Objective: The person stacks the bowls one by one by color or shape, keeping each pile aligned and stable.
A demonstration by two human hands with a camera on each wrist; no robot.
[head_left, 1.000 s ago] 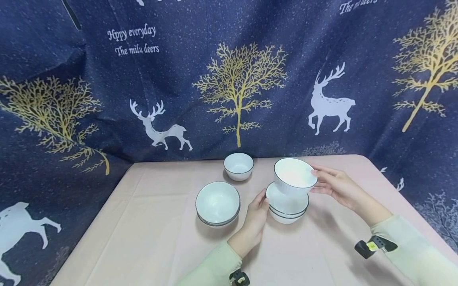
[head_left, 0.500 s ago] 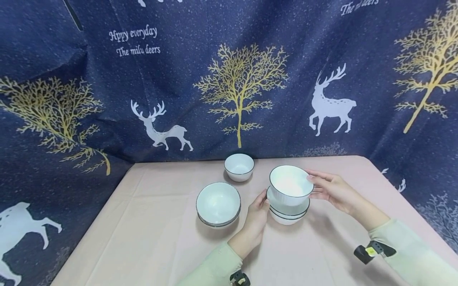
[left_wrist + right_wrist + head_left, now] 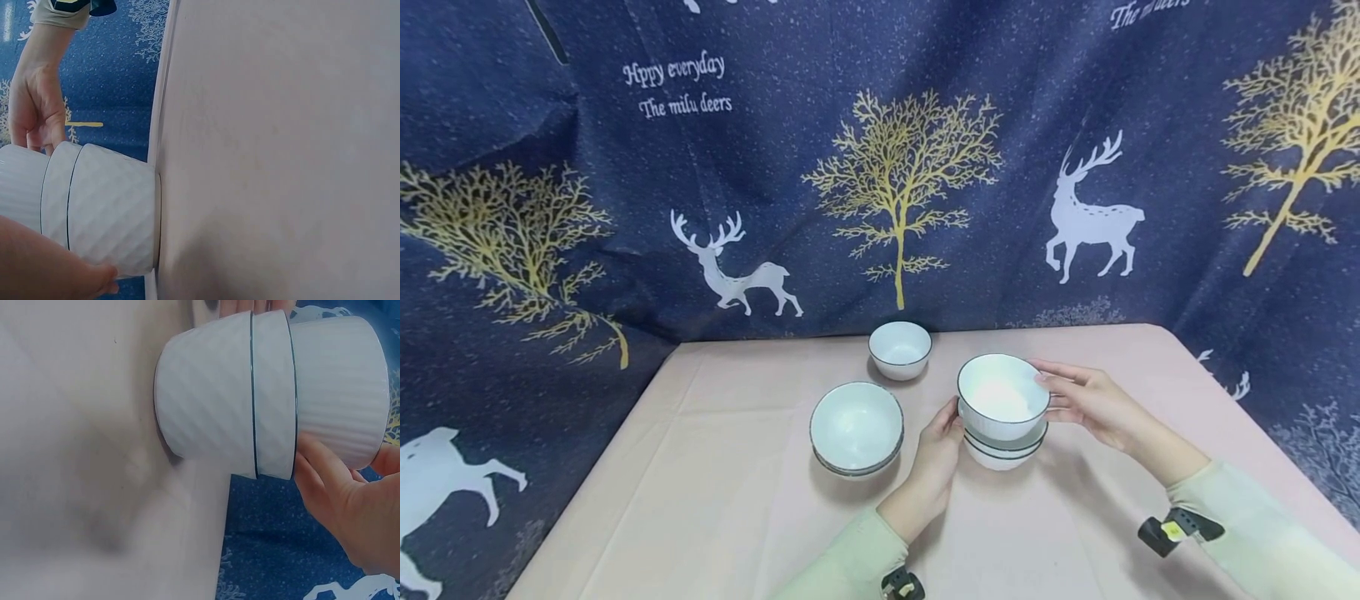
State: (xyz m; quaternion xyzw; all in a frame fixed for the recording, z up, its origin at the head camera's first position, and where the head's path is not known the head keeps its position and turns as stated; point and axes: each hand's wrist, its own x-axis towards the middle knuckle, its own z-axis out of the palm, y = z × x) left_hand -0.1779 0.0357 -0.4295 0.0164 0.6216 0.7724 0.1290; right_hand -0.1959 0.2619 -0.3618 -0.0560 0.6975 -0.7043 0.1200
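Note:
A white ribbed bowl (image 3: 1003,400) with a dark rim is held by my right hand (image 3: 1093,408), thumb at its rim and fingers underneath on the outside. It sits low over two stacked white bowls (image 3: 998,460), its base down within the upper one's rim. A diamond pattern covers these stacked bowls (image 3: 115,206) in the left wrist view. My left hand (image 3: 928,471) grips the stack's left side, thumb toward me. In the right wrist view, fingers of the right hand (image 3: 350,500) lie between the ribbed bowl (image 3: 340,387) and the stack's top rim.
To the left stands another stack of white bowls (image 3: 857,427) with dark rims. A smaller white bowl (image 3: 900,348) is near the back edge. All stand on a pale pink tablecloth (image 3: 700,492). Behind hangs a dark blue cloth (image 3: 850,275) with deer and trees.
My right hand has brought the ribbed bowl down and left, from above the stack to its upper bowl. The left hand has stayed on the stack.

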